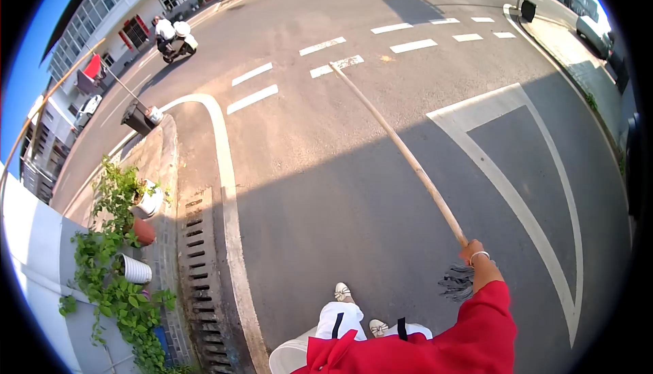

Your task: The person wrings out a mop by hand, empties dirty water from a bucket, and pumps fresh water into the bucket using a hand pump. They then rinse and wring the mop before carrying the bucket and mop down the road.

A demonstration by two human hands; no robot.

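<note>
My right hand (471, 251), with a bracelet at the wrist, is closed around the long wooden handle of a mop (415, 166). The handle slants forward and to the left from my fist, its far end over the road markings. Dark grey mop strands (457, 283) hang just behind and below the fist. At my left side, beside my white trousers, part of a white bucket (289, 355) shows at the lower edge. My left hand is out of sight, so what carries the bucket cannot be seen.
Potted plants (136, 270) and a slotted drain (197, 265) line the left side. A dark bin (138, 118) stands at the kerb corner. A person rides a scooter (178, 46) along the crossing road. A parked car (593, 35) is at the far right.
</note>
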